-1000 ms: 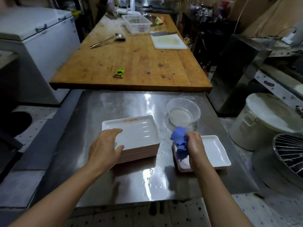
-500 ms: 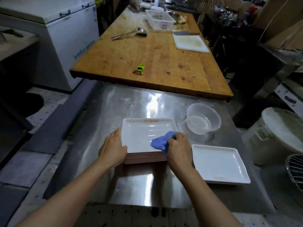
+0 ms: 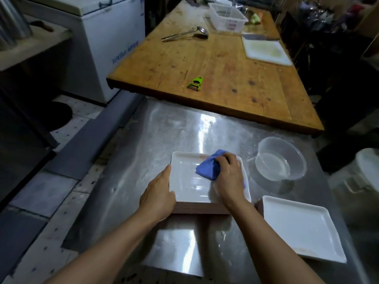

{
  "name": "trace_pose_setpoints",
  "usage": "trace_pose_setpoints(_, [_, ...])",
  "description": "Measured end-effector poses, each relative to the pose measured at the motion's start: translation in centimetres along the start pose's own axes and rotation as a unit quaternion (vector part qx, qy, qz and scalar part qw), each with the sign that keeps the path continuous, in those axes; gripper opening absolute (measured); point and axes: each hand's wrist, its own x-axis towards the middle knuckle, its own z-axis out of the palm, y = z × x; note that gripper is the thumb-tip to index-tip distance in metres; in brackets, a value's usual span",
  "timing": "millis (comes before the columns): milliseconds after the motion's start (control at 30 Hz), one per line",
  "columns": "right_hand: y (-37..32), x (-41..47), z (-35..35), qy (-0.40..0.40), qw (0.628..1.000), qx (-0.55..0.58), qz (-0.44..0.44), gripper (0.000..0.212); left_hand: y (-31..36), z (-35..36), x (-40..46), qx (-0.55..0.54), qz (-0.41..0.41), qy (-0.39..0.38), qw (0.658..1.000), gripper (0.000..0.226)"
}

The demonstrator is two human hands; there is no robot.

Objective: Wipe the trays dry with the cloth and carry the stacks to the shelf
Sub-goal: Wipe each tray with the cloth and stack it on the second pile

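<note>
— Starting with the head view, what is held, and where?

— A crumpled blue cloth (image 3: 209, 168) is gripped by the right hand (image 3: 228, 177), fingers curled round it, and pressed into the top white rectangular tray (image 3: 188, 181) of a stack of trays (image 3: 196, 209). The stack's left edge is steadied by the left hand (image 3: 159, 194), whose fingers are laid nearly straight along the rim, thumb over the near corner; nothing is clasped by it. All of this is set on a wet stainless-steel table (image 3: 143, 160).

— How might the trays handle?

— They are judged stiff and smooth, probably melamine, so slippery while wet. The stack is expected to be heavy, and is best taken from beneath at two opposite short sides, not by the rims. The cloth is soft and is easily bunched.

— Counts?

— One stack is seen under the grip; its layers cannot be counted. A second white tray (image 3: 299, 228) lies right of and nearer than the cloth hand, with a brown edge showing at its left side, so more may lie beneath. One cloth is seen. One clear plastic bowl (image 3: 280, 160) holding some water stands just right of the grip. Beyond it, on a wooden table (image 3: 215, 64), one green peeler (image 3: 195, 83), one metal ladle (image 3: 184, 34), one white basket (image 3: 227, 17) and one white cutting board (image 3: 266, 50) are seen.
</note>
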Motion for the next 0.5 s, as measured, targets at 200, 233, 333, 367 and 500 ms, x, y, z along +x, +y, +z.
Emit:
trace_pose_setpoints(200, [-5.1,0.2,1.9,-0.082,0.984,0.155,-0.042,0.030,-0.7,0.2,0.3,-0.002,-0.008,-0.002,1.000,0.076])
trace_pose_setpoints(233, [-5.6,0.3,2.2,-0.100,0.981,0.154,-0.061,0.032,-0.8,0.2,0.4,-0.004,-0.007,-0.001,1.000,0.077])
trace_pose_setpoints(333, [-6.0,0.5,1.9,-0.130,0.979,0.109,-0.113,0.040,-1.2,0.0,0.4,-0.013,-0.004,-0.010,1.000,0.078])
trace_pose_setpoints(367, [-6.0,0.5,1.5,-0.137,0.978,0.107,-0.120,0.043,-1.3,-0.1,0.4,-0.019,-0.002,-0.014,1.000,0.079])
trace_pose_setpoints(500, [-6.0,-0.1,0.0,-0.170,0.966,0.142,-0.133,0.046,-2.0,-0.6,0.2,-0.054,0.029,-0.042,0.997,0.079])
